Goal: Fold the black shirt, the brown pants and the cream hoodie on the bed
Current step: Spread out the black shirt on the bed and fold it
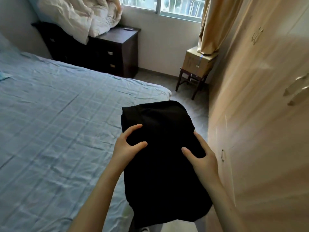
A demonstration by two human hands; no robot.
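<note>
Currently, black shirt (160, 124): folded, lower centre, between both grips.
Left hand (127, 145): pinching left edge.
Right hand (203, 159): pinching right edge.

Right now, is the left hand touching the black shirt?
Touching. The head view shows the left hand with thumb and forefinger lying on the black shirt, gripping its edge with no gap. The right hand grips the other side.

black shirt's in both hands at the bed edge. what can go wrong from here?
1. The black shirt is held past the edge of the bed, partly over the floor. If the left hand or right hand slips, it likely lands there.
2. Its lower end droops unsupported, so the fold may open.
3. The wardrobe crowds the right hand.
</note>
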